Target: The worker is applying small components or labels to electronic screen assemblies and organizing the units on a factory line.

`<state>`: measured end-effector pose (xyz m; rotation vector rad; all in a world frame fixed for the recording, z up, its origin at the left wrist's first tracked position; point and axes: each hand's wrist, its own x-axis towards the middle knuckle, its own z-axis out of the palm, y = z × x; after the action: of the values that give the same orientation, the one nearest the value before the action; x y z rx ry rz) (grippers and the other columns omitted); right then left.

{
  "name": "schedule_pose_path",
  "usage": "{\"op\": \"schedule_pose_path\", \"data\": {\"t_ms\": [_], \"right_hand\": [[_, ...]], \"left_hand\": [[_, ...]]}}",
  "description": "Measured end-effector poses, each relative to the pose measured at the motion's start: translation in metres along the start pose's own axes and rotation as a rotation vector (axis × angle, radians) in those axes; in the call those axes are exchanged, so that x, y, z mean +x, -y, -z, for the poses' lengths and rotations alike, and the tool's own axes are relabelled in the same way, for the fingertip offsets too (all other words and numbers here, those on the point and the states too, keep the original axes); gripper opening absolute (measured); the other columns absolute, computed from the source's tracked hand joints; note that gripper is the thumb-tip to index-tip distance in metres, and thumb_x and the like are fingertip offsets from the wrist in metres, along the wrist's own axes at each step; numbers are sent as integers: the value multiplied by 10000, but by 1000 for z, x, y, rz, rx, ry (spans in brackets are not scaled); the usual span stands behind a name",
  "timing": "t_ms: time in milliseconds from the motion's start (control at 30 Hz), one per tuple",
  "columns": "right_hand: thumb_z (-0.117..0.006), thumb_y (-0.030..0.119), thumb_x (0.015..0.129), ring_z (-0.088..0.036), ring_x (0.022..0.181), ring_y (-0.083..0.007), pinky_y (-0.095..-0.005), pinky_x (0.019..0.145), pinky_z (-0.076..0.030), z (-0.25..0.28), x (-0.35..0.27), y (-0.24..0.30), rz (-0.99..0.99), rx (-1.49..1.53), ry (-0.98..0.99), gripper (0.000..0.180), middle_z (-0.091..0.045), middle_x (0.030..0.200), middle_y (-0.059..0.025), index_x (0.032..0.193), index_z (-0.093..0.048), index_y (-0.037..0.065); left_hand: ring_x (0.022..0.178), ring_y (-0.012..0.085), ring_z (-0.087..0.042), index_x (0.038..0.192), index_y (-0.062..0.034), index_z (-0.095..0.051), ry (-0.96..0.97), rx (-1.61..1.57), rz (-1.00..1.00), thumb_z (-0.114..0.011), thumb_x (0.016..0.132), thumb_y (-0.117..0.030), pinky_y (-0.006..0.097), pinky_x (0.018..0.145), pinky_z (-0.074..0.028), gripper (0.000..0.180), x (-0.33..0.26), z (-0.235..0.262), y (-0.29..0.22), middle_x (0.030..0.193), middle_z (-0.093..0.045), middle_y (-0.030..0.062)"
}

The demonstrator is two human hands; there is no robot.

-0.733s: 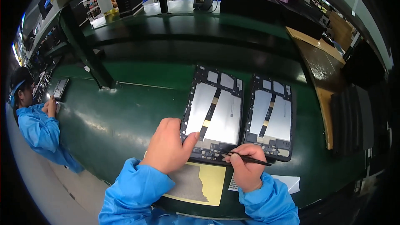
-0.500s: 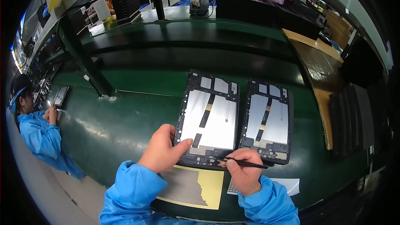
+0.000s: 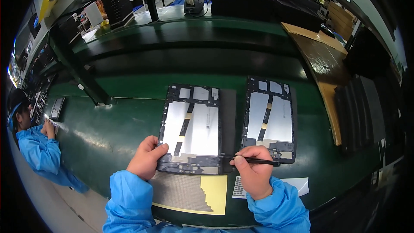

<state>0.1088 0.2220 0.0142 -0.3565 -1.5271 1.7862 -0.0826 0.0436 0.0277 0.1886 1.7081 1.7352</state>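
Observation:
My left hand [image 3: 146, 159] grips the lower left corner of a tablet screen panel [image 3: 201, 125], thumb on top. The panel has a black frame, a silvery back and a dark ribbon cable running down it. Beneath it, a dark pad [image 3: 229, 121] shows along its right side. In my right hand [image 3: 253, 173] is a pair of black tweezers [image 3: 263, 161], held between thumb and fingers. Its tips point left, close to the panel's lower right corner; whether they touch or hold anything is too small to tell. A second, similar panel [image 3: 279, 118] lies to the right.
A yellow sheet [image 3: 214, 190] with rows of small grey pieces lies below the first panel. Beside it is a white sheet [image 3: 298, 184] with small dark pieces. Dark foam pads [image 3: 355, 112] stand at right. A co-worker in blue [image 3: 39, 151] works at far left.
My left hand has shifted the first panel to the left, baring the dark pad on its right. The tweezer tips, earlier over the panel's lower edge, are now by its lower right corner.

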Motion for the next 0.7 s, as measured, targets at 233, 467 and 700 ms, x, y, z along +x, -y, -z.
{"op": "schedule_pose_path", "data": {"t_ms": [233,467,700], "right_hand": [[-706,-69,734,-580,790,-144,-266,691,-483,12,-3,32,-34,17,47,238,-592,900,-108,889,-542,7],[-678,-118,699,-600,800,-181,-293,729,-505,87,-65,52,-190,116,-177,246,-591,866,-119,852,-543,19],[-682,-57,763,-563,797,-111,-257,713,-479,97,-58,38,-472,-74,-148,196,-597,862,-72,871,-536,17]], "left_hand": [[916,245,-633,1336,11,-338,-6,-358,-132,-567,850,-15,379,812,-528,538,5,26,-9,1076,-613,166],[943,260,-609,1302,17,-325,-468,-496,-292,-559,893,-74,390,828,-529,480,135,3,-34,1136,-550,168],[1232,263,-378,1302,-26,-418,-251,-294,-66,-636,858,-135,380,1014,-328,507,175,29,-34,1294,-439,118]]}}
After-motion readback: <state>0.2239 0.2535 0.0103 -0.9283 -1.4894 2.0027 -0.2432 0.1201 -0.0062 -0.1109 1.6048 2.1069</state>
